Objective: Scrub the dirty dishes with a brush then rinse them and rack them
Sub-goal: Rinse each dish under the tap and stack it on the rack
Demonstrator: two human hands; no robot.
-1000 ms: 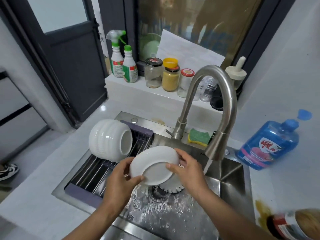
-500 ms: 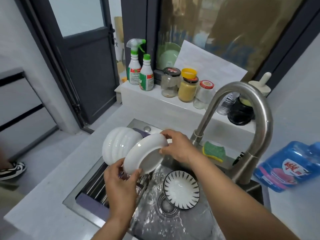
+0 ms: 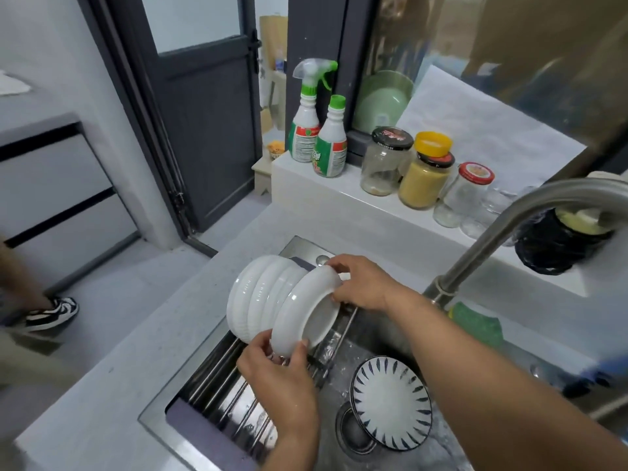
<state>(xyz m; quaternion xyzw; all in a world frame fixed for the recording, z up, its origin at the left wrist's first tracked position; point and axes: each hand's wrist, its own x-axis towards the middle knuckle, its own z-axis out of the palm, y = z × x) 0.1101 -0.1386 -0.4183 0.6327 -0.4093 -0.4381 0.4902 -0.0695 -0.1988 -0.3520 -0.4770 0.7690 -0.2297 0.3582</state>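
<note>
Now at the rack (image 3: 217,379): you hold the white dish (image 3: 306,311) by its rim with both hands. Your left hand (image 3: 278,379) pinches the near, lower edge and your right hand (image 3: 363,283) grips the far, upper one. The dish stands on edge between them, hollow facing your right, its back apparently touching the ribbed bowl (image 3: 261,294) beyond your left hand. Rack bars lie under that hand — lowering straight down looks like the move. A striped plate (image 3: 390,402) waits below your right forearm — unracked.

Bare left hand (image 3: 282,379), right hand (image 3: 363,283) — bare forearms (image 3: 475,362)
</note>
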